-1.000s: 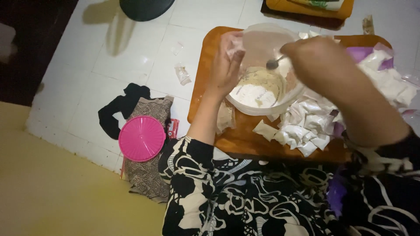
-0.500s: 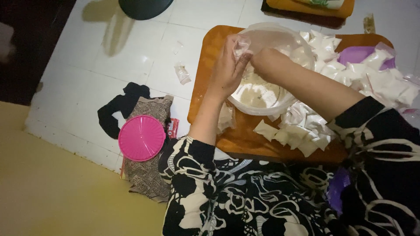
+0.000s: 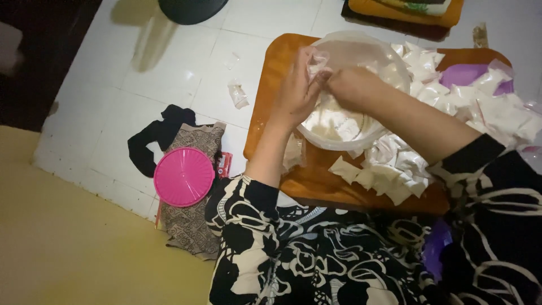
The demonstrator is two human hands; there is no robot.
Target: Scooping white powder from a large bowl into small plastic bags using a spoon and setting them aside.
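Upper centre of the frame: left hand (image 3: 296,93) and right hand (image 3: 351,87), both pinched closed, grasp 1 small clear bag (image 3: 317,59) over the plastic bowl (image 3: 389,56).

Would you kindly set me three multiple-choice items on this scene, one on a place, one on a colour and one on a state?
1. Where does the round lid lie?
A. on the patterned cloth on the floor
B. inside the bowl
C. on the orange tray

2. What colour is that lid?
A. green
B. pink
C. white

3. How is the left hand?
A. flat on the floor
B. resting on the lid
C. pinching a small clear bag over the clear bowl

Answers: 1 A, it sits on the cloth, left of the orange tray. 2 B, it is bright pink. 3 C, its fingers grip the bag beside the right hand.
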